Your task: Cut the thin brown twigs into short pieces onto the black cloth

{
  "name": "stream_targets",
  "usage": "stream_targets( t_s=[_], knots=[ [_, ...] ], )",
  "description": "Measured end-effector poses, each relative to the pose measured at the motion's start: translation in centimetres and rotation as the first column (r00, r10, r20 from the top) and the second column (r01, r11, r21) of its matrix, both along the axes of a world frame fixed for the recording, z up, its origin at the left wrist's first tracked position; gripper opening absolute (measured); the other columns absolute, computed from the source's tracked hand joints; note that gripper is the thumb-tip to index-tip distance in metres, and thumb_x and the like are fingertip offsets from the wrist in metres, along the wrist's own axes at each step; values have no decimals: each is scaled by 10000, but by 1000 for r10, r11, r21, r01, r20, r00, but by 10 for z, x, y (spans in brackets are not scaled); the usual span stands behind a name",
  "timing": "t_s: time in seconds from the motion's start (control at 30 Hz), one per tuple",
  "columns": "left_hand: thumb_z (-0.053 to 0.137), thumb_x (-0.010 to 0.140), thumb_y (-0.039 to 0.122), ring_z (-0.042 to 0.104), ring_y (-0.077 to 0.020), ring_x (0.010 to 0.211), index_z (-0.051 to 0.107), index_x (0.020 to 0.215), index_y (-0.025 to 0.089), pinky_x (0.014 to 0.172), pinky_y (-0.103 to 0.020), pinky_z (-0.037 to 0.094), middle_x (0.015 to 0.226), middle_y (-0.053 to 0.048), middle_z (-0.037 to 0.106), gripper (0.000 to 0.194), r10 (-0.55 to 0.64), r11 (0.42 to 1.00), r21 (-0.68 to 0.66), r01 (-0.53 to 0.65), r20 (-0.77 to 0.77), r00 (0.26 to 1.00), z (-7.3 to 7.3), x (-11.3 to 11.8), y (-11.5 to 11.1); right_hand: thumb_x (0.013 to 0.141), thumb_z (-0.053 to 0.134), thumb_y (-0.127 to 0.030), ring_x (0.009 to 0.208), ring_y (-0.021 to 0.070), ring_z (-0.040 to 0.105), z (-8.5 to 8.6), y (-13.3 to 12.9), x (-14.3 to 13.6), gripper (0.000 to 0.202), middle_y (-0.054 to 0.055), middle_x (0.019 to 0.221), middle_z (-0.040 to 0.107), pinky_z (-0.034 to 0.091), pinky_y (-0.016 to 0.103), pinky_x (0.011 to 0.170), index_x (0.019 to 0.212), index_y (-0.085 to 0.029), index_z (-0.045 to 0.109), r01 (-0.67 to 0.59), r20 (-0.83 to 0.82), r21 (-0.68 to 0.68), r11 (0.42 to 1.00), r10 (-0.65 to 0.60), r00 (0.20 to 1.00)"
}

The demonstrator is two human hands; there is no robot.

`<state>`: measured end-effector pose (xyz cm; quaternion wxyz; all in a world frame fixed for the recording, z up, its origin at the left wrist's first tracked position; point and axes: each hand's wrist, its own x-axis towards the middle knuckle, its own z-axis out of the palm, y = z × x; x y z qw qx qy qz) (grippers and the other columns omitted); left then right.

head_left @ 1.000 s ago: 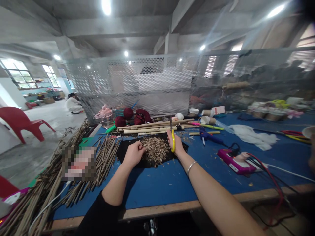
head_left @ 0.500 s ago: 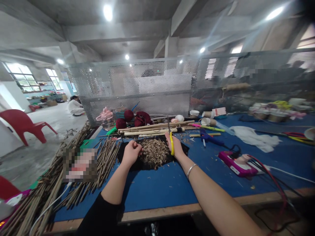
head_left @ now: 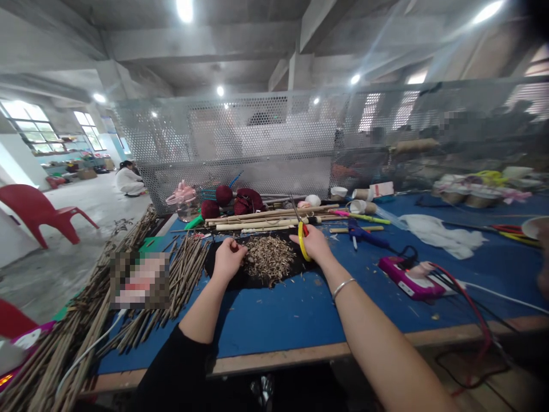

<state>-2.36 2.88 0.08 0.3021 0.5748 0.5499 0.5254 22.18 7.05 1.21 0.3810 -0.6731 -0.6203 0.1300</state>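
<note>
A heap of small brown twig pieces lies on a black cloth on the blue table. At the heap's left edge is my left hand, fingers closed in a pinch; what they hold, if anything, is too small to name. My right hand, with a silver bangle at the wrist, grips yellow-handled scissors on the heap's right side. The scissor blades point up and away from me. Long thin brown sticks lie left of the cloth.
Pale rods and dark red yarn balls lie behind the cloth. To the right are a blue glue gun, a magenta power strip and white plastic. A perforated metal screen stands behind. A person crouches at far left.
My right hand has shifted slightly right, turning so that more of its back shows, with the scissors still in it. My left hand stays pinched beside the heap. The view has tilted slightly.
</note>
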Motion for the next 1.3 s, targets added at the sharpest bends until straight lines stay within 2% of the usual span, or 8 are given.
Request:
stream_targets(
  t_s=[0.13, 0.33, 0.53, 0.8, 0.97, 1.13, 1.23, 1.3],
  knots=[
    [547, 677, 340, 356, -82, 501, 290, 592, 203, 544, -215, 314, 525, 72, 397, 304, 142, 988, 88, -129, -175, 974, 2, 0, -2, 557, 645, -198, 568, 113, 477, -7, 0, -1, 214, -1, 664, 578, 307, 203, 529, 747, -177, 549, -77, 68, -73, 994, 82, 994],
    [530, 696, 348, 334, -92, 510, 296, 586, 205, 546, -220, 286, 519, 73, 359, 295, 146, 987, 102, -125, -235, 961, 2, 4, -4, 514, 565, -57, 524, 102, 440, -15, -3, -13, 190, -19, 583, 543, 278, 207, 517, 649, -184, 526, -150, 98, -112, 982, 161, 982],
    [526, 704, 360, 357, -83, 481, 296, 597, 205, 532, -216, 303, 515, 75, 378, 297, 102, 992, 92, -86, -189, 977, 2, 7, -5, 525, 615, -110, 548, 107, 453, -8, -1, -10, 182, -19, 611, 550, 307, 207, 525, 662, -180, 519, -179, 3, -100, 979, 180, 984],
    [532, 706, 374, 475, -78, 443, 282, 634, 208, 463, -194, 343, 526, 81, 418, 309, -75, 997, 3, 75, 17, 997, -1, 18, -9, 519, 689, -259, 557, 101, 498, -12, 0, -15, 277, -30, 619, 570, 379, 205, 547, 704, -171, 503, -270, -272, -66, 961, 243, 931],
    [574, 681, 361, 503, -74, 483, 263, 636, 206, 413, -169, 331, 588, 66, 463, 350, -172, 984, -24, 178, 158, 972, 6, 25, -15, 548, 670, -379, 471, 74, 443, -3, -13, -26, 353, -51, 600, 534, 353, 200, 476, 749, -186, 453, -381, -434, -46, 924, 325, 841],
    [621, 648, 358, 493, -59, 504, 253, 645, 205, 384, -159, 327, 746, 21, 580, 399, -294, 945, -32, 325, 347, 891, 10, 36, -20, 481, 730, -340, 502, 67, 449, 4, -31, -47, 424, -70, 595, 513, 339, 190, 499, 735, -191, 425, -667, -701, -26, 745, 462, 543],
    [663, 612, 346, 444, -40, 454, 250, 619, 199, 405, -165, 348, 613, 60, 520, 438, -294, 942, -42, 334, 380, 877, 9, 39, -20, 445, 756, -306, 495, 54, 427, 5, -37, -56, 425, -92, 559, 476, 324, 182, 503, 709, -179, 447, -711, -699, -45, 702, 486, 524],
    [682, 594, 344, 445, -41, 447, 244, 608, 197, 427, -167, 364, 533, 86, 440, 462, -272, 947, -49, 317, 401, 875, 10, 37, -21, 446, 763, -310, 478, 46, 411, 6, -38, -57, 420, -97, 551, 473, 307, 177, 485, 707, -174, 462, -707, -698, -42, 706, 485, 527]
  ],
)
